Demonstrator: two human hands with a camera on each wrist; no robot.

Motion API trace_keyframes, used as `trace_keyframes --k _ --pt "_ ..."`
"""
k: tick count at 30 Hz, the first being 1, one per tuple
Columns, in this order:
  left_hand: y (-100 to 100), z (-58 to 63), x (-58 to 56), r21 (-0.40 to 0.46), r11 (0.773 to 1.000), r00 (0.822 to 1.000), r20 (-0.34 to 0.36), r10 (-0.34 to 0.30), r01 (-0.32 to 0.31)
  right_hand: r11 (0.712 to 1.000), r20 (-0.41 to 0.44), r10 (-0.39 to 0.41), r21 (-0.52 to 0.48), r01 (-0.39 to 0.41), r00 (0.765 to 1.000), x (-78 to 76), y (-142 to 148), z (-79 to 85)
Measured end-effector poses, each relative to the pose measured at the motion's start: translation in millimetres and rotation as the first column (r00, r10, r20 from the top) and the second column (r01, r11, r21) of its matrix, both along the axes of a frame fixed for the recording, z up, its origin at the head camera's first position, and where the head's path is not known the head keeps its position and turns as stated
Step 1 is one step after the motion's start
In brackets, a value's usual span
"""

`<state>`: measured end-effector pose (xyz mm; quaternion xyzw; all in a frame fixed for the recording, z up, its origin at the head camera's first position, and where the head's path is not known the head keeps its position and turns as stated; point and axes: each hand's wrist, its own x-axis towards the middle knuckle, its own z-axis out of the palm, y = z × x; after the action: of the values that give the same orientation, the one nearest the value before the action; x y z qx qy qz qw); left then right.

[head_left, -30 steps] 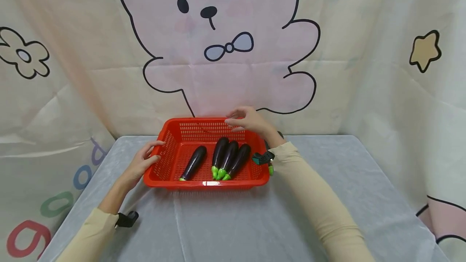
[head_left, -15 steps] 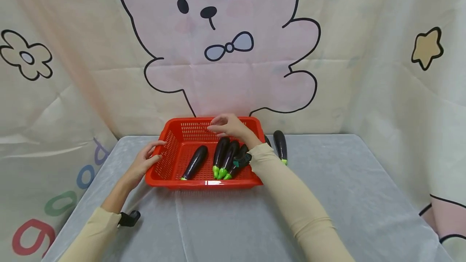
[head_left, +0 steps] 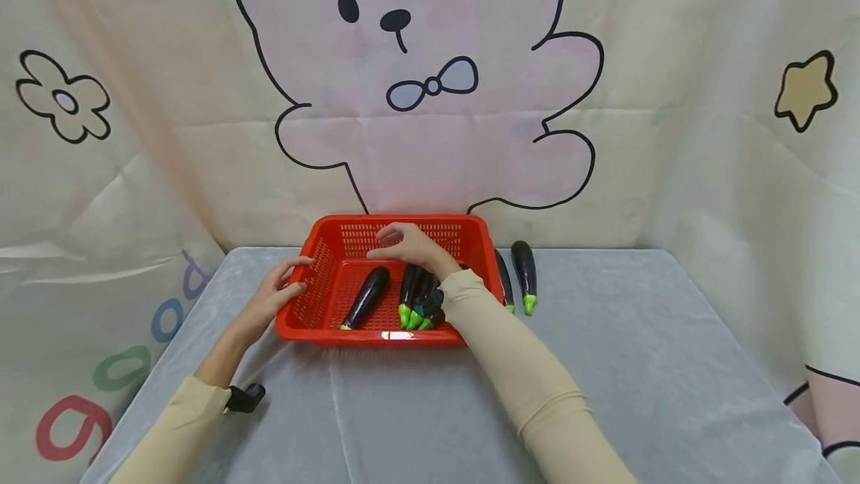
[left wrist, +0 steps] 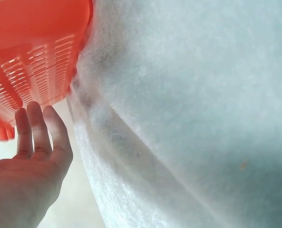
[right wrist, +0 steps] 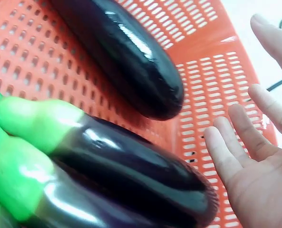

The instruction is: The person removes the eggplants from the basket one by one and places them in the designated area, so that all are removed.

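Note:
A red plastic basket (head_left: pixel 316 334) with slotted walls stands on the table. Inside, a single eggplant (head_left: pixel 367 297) lies left of a group of eggplants (head_left: pixel 408 293) with green stem ends, partly covered by my right wrist. My right hand (head_left: pixel 411 246) hovers over the basket's middle, its fingers spread and holding nothing; the right wrist view shows the palm (right wrist: pixel 262 185) close beside the eggplants. At the basket's left side, my left hand (head_left: pixel 265 301) touches the rim with fairly straight fingers. From the left wrist view, its fingers (left wrist: pixel 38 128) lie along the outer wall.
Right of the basket, two more eggplants lie on the table: one eggplant (head_left: pixel 524 275) fully seen, the other eggplant (head_left: pixel 505 282) partly behind the basket's wall. A grey cloth (head_left: pixel 638 364) covers the table. A printed curtain (head_left: pixel 625 170) hangs behind it.
My right hand has moved left and slightly down from above the basket's far right rim to over its middle, baring the two eggplants outside. The left hand stays at the rim.

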<state>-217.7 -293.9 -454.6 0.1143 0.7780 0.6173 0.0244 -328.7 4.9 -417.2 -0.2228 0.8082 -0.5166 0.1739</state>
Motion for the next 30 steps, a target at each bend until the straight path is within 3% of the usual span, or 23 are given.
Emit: trace_keyframes --k 13,30 --pt "2.5 -0.9 -0.1 -0.009 1.000 1.000 0.002 0.007 -0.007 0.998 0.068 0.056 0.028 -0.058 0.996 10.5 -13.7 -8.0" --pt "2.7 -0.4 1.2 -0.020 1.000 1.000 0.009 0.014 -0.013 1.000 0.145 0.017 0.014 -0.019 0.989 19.7 -26.4 -17.1"
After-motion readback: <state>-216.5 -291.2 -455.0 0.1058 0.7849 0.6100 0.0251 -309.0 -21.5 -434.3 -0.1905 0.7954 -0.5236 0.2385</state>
